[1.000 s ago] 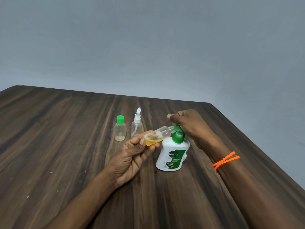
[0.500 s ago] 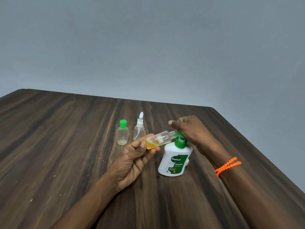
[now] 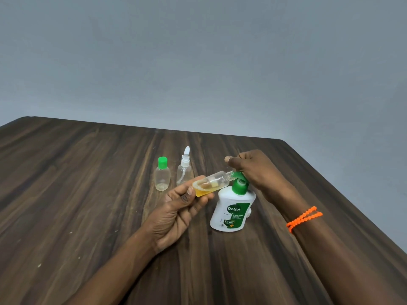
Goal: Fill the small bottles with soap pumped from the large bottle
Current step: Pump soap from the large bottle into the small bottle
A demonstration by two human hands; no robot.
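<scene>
While our left hand (image 3: 176, 213) pinches the tilted small bottle (image 3: 212, 183), our right hand (image 3: 253, 170) presses the Dettol Original bottle (image 3: 231, 213) pump, fingers curled; bare table (image 3: 77, 194) lies leftward.

A plain indoor room is shown, of no kind that can be told for certain. A dark wood-grain table (image 3: 88, 194) with a rounded far corner is set close before a bare grey-blue wall (image 3: 198, 62), which rises unbroken behind the table. Household toiletries are stood on the table: a white Dettol pump bottle (image 3: 231, 214) toward its right side and, further back from it, two small clear bottles (image 3: 162, 177). A home setting is suggested by these, no more.
</scene>
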